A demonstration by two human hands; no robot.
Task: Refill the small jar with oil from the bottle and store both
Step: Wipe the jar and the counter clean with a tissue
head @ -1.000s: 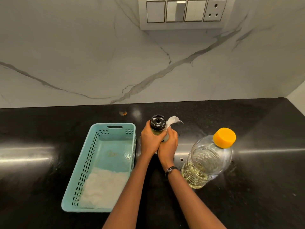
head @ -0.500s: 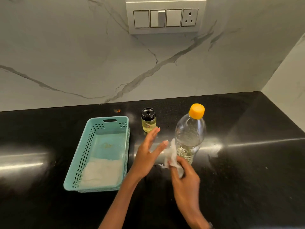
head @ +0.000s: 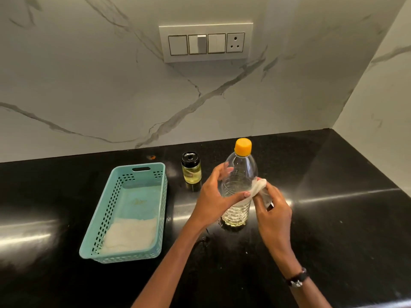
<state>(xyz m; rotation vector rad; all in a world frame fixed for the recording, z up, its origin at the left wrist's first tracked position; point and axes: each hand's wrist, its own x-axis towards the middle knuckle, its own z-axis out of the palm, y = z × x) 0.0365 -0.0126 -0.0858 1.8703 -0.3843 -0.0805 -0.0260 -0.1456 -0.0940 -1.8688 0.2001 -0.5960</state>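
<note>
While upright on black counter, cap up, long axis vertical: bottle, right of basket, gripped by left hand. Right hand pinching tissue against bottle. Far left of bottle, upright, capped: jar.

A home kitchen: glossy black stone countertop meeting a white marble backsplash, with a wall switch-and-socket panel at twelve o'clock.
</note>
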